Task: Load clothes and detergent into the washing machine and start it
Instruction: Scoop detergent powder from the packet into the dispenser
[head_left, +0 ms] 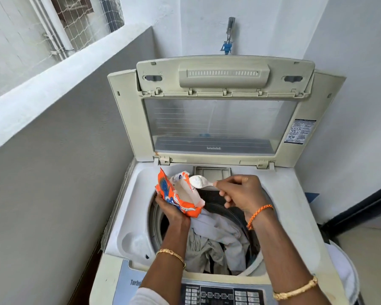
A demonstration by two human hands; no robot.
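The panel [222, 294] sits nearest, clothes [216, 241] beyond in the drum. Left hand [171, 209] grips the packet [178, 194]; right hand [240, 192] pinches a heaped spoon [198, 181]. Best keep it level, then tip over the clothes.

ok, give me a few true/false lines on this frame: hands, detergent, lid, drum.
1. The washing machine lid is shut. False: it stands open, propped upright behind the drum.
2. The left hand holds the orange detergent packet. True.
3. The spoon in the right hand is empty. False: it carries a heap of white powder, held just above the packet's mouth.
4. Clothes already lie in the drum. True.
5. A finger is pressing the control panel. False: both hands are over the drum, away from the panel.
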